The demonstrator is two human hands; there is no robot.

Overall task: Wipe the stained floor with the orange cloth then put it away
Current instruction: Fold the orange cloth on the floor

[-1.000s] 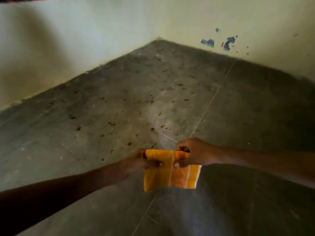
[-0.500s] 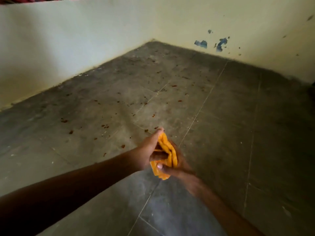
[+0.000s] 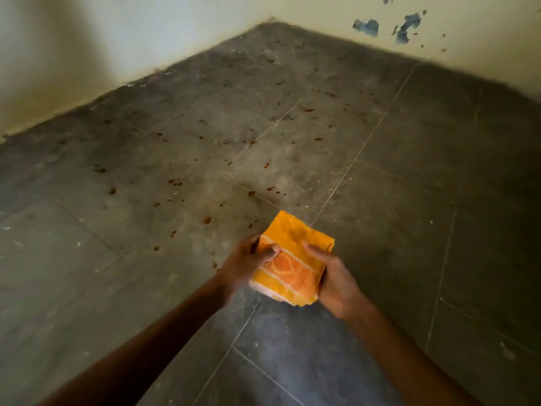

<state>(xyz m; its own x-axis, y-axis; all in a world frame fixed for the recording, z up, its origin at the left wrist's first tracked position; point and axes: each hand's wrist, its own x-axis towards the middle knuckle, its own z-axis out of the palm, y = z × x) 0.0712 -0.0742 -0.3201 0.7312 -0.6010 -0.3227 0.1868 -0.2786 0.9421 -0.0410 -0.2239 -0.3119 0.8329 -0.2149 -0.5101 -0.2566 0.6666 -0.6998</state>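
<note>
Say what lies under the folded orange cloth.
Grey tiled floor shows around the folded orange cloth, gripped by left hand and right hand; the patch beneath is hidden.

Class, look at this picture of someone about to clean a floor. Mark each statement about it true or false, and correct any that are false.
1. The left hand and the right hand both grip the folded orange cloth. True.
2. Reddish-brown stains dot the floor beyond the hands. True.
3. The orange cloth lies spread out on the floor. False: it is folded and held up in both hands.
4. The wall is plain and unmarked. False: blue patches show near the corner.
</note>
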